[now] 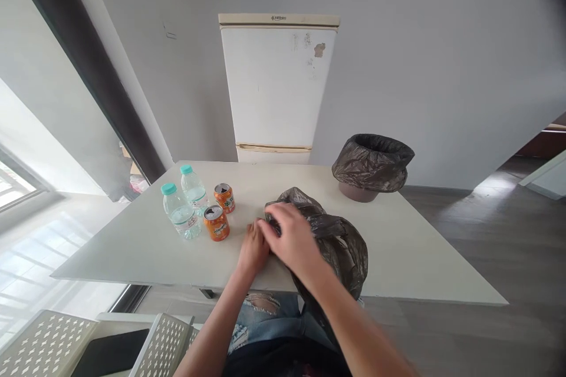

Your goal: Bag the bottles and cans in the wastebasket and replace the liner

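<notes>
A dark, crumpled plastic bag lies over the table's near edge, its lower part hanging toward my lap. My left hand is closed at the bag's left edge, holding the plastic close to the tabletop. Just to the right and above, my right hand arches over the bag. Its thumb and fingers are curved but apart, with dark plastic showing in the gap. The hand is slightly blurred. Left of my hands stand two orange drink cans, a nearer one and a farther one.
Two clear bottles with teal caps, a front one and a back one, stand left on the white table. A bin lined with a dark bag stands at the back right. Behind is a white refrigerator; a white plastic chair is lower left.
</notes>
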`<act>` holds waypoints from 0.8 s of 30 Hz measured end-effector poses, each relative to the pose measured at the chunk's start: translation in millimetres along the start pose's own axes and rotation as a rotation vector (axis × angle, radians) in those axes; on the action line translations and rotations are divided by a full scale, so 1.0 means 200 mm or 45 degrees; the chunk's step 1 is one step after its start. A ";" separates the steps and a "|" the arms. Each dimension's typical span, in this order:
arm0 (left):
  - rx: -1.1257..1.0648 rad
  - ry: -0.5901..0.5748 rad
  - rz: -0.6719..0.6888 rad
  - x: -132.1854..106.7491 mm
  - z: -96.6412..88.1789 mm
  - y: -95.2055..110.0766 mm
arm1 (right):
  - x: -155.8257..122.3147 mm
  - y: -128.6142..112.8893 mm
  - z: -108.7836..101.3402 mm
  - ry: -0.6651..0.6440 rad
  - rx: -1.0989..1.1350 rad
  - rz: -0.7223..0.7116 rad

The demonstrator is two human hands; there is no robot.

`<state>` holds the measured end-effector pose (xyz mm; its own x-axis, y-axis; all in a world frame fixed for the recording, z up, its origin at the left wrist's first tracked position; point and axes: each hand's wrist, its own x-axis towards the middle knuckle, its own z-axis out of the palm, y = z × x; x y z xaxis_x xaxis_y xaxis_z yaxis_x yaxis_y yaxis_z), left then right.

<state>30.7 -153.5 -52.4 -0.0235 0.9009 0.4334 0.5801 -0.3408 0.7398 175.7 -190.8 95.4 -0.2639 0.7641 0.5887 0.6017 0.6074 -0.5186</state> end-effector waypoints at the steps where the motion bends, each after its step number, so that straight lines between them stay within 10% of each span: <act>1: 0.014 -0.012 -0.013 0.00 -0.01 0.01 | -0.04 0.06 -0.12 0.089 -0.086 0.005; 5: 0.035 0.009 -0.127 0.01 -0.05 0.04 | -0.25 0.40 -0.42 -0.041 -0.528 0.238; 10: -0.081 0.173 -0.179 0.03 -0.09 0.05 | -0.48 0.74 -0.48 -0.197 -0.526 0.730; 15: -0.193 0.291 -0.240 0.04 -0.10 0.03 | -0.51 0.51 -0.60 -0.092 -0.071 0.710; 21: -0.337 0.330 -0.250 0.05 -0.10 0.02 | -0.55 0.09 -0.79 -1.075 0.804 -0.408; 24: -0.380 0.361 -0.255 0.06 -0.11 0.03 | -0.52 0.23 -0.74 -0.620 0.920 -0.101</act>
<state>15.7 -150.1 -31.6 -0.3574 0.8619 0.3598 0.2827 -0.2673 0.9212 342.6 -274.0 102.5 -0.6765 0.6215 0.3951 -0.0137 0.5258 -0.8505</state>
